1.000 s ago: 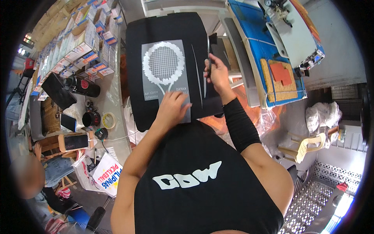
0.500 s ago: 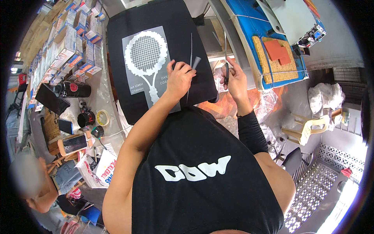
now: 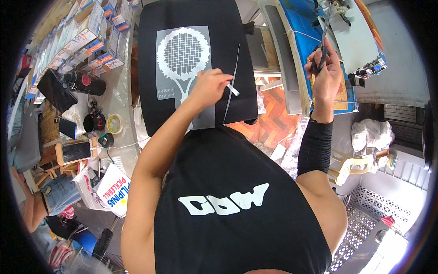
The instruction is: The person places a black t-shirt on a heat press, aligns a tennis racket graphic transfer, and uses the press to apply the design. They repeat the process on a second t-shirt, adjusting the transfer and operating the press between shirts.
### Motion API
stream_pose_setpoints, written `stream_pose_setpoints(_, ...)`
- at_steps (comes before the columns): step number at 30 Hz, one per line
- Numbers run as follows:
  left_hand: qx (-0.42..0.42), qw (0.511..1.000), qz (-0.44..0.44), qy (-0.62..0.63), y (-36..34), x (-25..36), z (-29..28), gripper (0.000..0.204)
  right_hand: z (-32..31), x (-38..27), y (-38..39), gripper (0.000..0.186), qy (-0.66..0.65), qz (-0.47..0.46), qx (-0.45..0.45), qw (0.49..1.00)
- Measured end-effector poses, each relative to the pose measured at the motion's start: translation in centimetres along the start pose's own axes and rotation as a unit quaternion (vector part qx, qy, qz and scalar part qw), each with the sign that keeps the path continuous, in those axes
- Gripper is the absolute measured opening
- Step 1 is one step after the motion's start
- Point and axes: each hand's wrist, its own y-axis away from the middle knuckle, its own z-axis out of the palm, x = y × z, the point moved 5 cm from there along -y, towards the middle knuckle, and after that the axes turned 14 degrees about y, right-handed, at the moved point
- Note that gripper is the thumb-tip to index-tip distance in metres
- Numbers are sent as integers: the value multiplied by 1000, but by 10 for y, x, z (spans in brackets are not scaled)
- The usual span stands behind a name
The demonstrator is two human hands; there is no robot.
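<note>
My left hand [image 3: 209, 86] pinches a small clear-white strip of film [image 3: 233, 89] above a black cloth-like surface [image 3: 150, 18]. Under that wrist lies a translucent sheet with a white racket print [image 3: 184, 54], its lettering reversed. A long thin sliver of film [image 3: 236, 66] rests on the black surface, just right of the sheet. Off to the right, over the blue table, my right hand [image 3: 327, 75] is closed round the dark handles of scissors [image 3: 326, 32], blades pointing away. The scissors touch neither sheet nor sliver.
Left, a long table holds box stacks [image 3: 86, 39], a black jar [image 3: 89, 84], a tape roll [image 3: 114, 123] and a phone [image 3: 76, 152]. Right stands a blue-topped table [image 3: 299, 39]; a plastic chair [image 3: 351, 169] is beyond. Another person's arm [image 3: 32, 205] shows lower left.
My right hand has swung right and away with the scissors, from beside the black surface to over the blue table. The left hand stays over the sheet, still pinching the strip; the view has shifted.
</note>
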Motion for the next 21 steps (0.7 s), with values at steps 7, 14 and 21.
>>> stream_pose_setpoints(7,-2,979,48,-199,9,-5,44,20,11,10,13,45,1,26,-20,999)
stream_pose_setpoints(14,-7,974,89,-207,9,1,46,13,20,21,14,47,-1,49,-39,998)
stream_pose_setpoints(21,34,973,105,-202,11,28,32,11,54,27,23,46,34,66,-82,994)
